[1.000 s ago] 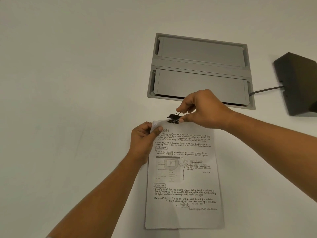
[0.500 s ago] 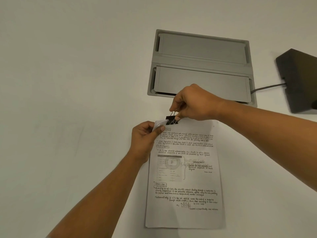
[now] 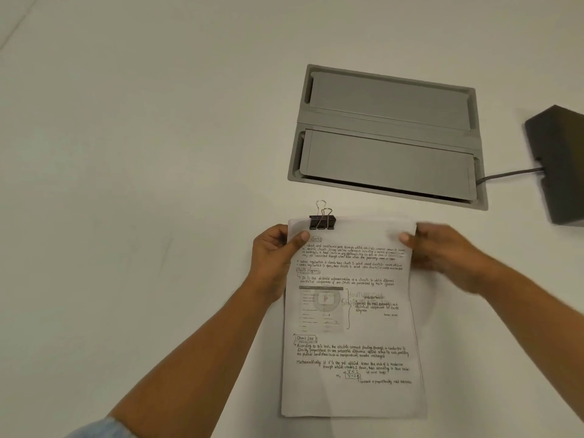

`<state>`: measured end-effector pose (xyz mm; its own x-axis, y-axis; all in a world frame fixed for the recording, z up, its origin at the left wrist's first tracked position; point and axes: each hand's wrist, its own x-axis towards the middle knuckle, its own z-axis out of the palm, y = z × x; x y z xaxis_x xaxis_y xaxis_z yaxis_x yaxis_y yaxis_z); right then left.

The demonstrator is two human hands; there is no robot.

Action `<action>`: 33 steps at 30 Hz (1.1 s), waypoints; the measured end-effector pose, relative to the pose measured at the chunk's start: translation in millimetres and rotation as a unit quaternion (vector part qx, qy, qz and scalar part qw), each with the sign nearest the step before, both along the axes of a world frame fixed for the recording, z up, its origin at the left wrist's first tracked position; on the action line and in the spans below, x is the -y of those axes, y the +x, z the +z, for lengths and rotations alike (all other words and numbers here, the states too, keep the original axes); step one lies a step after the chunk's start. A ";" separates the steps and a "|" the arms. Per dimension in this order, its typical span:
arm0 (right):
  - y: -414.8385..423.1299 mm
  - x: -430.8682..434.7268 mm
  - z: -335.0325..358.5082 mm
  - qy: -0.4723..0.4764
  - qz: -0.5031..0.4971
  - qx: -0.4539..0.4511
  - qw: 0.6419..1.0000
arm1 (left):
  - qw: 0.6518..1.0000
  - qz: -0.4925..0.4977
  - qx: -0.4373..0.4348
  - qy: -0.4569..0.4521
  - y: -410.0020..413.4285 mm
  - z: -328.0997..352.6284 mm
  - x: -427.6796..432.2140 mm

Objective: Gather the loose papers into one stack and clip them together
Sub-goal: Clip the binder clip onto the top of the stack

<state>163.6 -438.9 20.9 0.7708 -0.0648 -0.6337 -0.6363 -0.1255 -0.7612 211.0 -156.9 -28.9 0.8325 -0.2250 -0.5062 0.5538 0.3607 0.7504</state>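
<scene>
A stack of handwritten papers [image 3: 350,327] lies on the white table, its long side running toward me. A black binder clip [image 3: 321,222] with silver wire handles grips the top edge near the left corner. My left hand [image 3: 275,257] holds the stack's top left corner, thumb on the top sheet just below the clip. My right hand [image 3: 442,254] is blurred at the top right corner, thumb on the paper and fingers apparently under the edge.
A grey recessed cable box [image 3: 388,137] with two lids sits in the table beyond the papers. A black block [image 3: 559,162] with a grey cable stands at the right edge. White table surface [image 3: 142,184] stretches to the left.
My right hand let go of the binder clip and moved right to the stack's top right corner. The clip now stays on the top edge. My left hand kept its hold.
</scene>
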 end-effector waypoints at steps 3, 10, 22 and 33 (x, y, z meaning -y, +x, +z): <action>-44.9 -17.4 -18.9 0.069 -0.050 -0.027 0.996 | 1.000 0.024 -0.008 0.010 -2.5 2.7 0.8; -81.1 -51.8 -31.9 0.094 -0.219 0.041 0.970 | 0.976 -0.083 0.033 0.198 -33.0 16.4 -12.9; -26.3 -36.3 -24.3 -0.146 -0.153 0.061 0.975 | 0.884 -0.188 0.116 0.412 -28.3 16.6 -17.5; -69.0 -42.8 -33.6 -0.429 -0.044 0.121 0.894 | 0.778 -0.181 0.248 0.548 -53.8 11.1 -15.5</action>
<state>94.6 -396.0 -12.7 0.8472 -0.5133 -0.1370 -0.5013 -0.6869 -0.5262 157.2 -141.4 -17.8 0.9691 -0.1506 -0.1956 0.0134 -0.7590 0.6509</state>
